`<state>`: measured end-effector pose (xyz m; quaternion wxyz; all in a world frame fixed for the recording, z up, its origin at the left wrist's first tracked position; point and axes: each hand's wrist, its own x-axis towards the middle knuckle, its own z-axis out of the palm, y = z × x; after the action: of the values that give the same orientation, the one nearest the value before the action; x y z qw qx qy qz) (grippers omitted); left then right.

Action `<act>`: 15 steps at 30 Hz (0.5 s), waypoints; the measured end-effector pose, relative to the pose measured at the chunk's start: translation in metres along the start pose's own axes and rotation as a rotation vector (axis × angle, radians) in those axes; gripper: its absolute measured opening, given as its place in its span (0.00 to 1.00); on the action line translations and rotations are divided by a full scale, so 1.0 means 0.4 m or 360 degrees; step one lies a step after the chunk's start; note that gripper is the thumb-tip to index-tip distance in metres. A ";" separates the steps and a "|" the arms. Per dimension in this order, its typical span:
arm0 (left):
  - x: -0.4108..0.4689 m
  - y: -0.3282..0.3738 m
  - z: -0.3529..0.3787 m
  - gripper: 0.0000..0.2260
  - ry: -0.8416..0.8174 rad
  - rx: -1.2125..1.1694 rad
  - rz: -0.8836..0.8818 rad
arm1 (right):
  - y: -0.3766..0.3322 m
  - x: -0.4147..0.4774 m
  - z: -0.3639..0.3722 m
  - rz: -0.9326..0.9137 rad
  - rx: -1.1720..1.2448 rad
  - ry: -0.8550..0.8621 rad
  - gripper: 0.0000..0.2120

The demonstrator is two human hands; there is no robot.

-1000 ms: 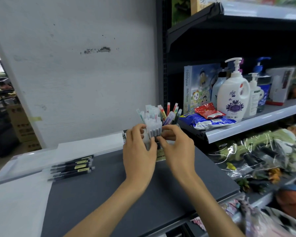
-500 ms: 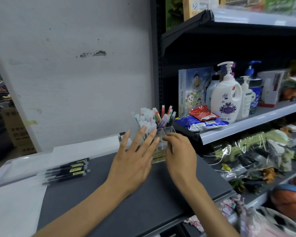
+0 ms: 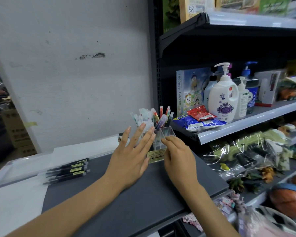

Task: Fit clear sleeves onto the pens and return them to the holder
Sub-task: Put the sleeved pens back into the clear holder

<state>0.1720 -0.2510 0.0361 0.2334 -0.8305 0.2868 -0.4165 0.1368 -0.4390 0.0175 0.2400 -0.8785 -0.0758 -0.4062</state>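
Our left hand (image 3: pixel 132 156) is raised with its back toward us, fingers straight and spread, pointing up and forward. Our right hand (image 3: pixel 179 154) sits just beside it, fingers curled forward; whether they grip anything we cannot tell.

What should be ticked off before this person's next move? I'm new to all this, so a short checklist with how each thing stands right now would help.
1. The left hand is free: ok. Its fingers are straight and hold nothing.
2. The right hand is free: cannot tell. Its curled fingers sit at the front wall of the holder, and no grip is clear.
3. The holder stands upright: ok.
4. There are pens to fetch: ok. The black pens lie in a row on the counter, left of both hands.
5. There is room in the holder: probably ok. Its front section looks empty.
6. Loose clear sleeves are within reach: cannot tell.
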 end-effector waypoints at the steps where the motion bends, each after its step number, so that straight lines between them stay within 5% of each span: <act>1: -0.001 -0.002 -0.002 0.33 0.0019 -0.0010 -0.0002 | 0.001 -0.002 0.001 0.0000 0.0000 -0.0012 0.21; 15: -0.033 -0.026 -0.003 0.33 -0.0020 -0.0083 0.0000 | 0.000 -0.012 0.001 0.0019 -0.0028 -0.0084 0.23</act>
<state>0.1675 -0.2346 0.0359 0.2135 -0.8389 0.2961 -0.4036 0.1340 -0.4382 0.0137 0.2325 -0.8914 -0.0732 -0.3820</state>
